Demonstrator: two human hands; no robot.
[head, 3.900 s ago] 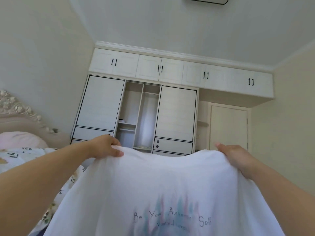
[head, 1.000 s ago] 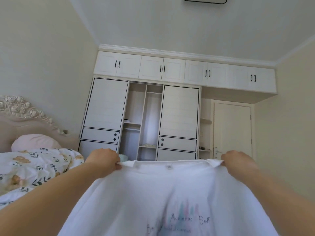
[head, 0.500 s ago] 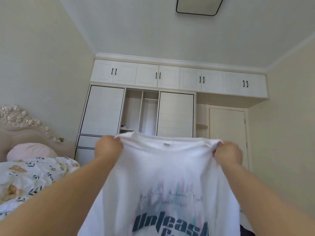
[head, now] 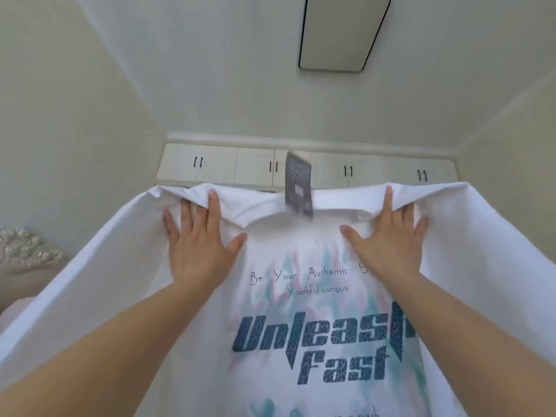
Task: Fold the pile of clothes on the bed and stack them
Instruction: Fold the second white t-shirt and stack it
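A white T-shirt (head: 301, 299) with dark "Unleash Fast" lettering is spread wide in front of me and lifted high, print side toward me. My left hand (head: 198, 245) lies flat against it by the left shoulder, fingers straight and spread. The top edge of the cloth drapes over the fingertips. My right hand (head: 388, 245) lies the same way by the right shoulder. A grey hang tag (head: 298, 185) sticks up at the collar between the hands. The pile of clothes and the bed surface are hidden behind the shirt.
White upper cupboards (head: 210, 167) show just above the shirt's top edge. A rectangular ceiling lamp (head: 343, 31) is overhead. A carved headboard (head: 27, 248) peeks out at the far left.
The shirt has swung up higher and spread wider, and my view has tilted toward the ceiling. Both hands went from gripping the shoulders in fists to lying flat with straight fingers. The tag has flipped up.
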